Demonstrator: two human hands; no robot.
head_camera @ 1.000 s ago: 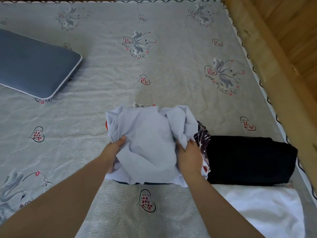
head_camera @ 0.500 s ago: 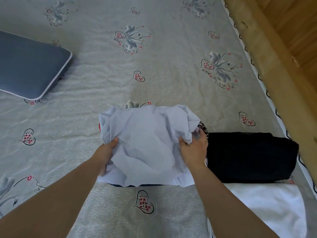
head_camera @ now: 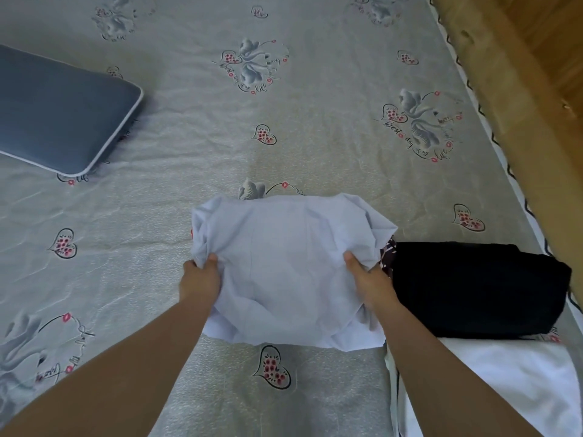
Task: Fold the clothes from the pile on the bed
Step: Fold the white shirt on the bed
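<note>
A pale lilac-white garment (head_camera: pixel 284 263) is spread in the middle of the bed, over a small pile whose patterned dark cloth (head_camera: pixel 387 252) peeks out at its right edge. My left hand (head_camera: pixel 199 277) grips the garment's left side, thumb on top and fingers tucked under the fabric. My right hand (head_camera: pixel 367 280) grips its right side the same way. A folded black garment (head_camera: pixel 476 288) lies just right of my right hand. White cloth (head_camera: pixel 511 380) lies in front of the black one.
The grey bedsheet (head_camera: pixel 284 121) with heart and flower prints stretches away beyond the clothes. A blue-grey pillow (head_camera: pixel 60 111) lies at the far left. A wooden bed frame (head_camera: pixel 511 99) borders the right side.
Both hands have moved apart along the pale garment and pulled it wider and flatter. The bunched folds at its right are smoothed out.
</note>
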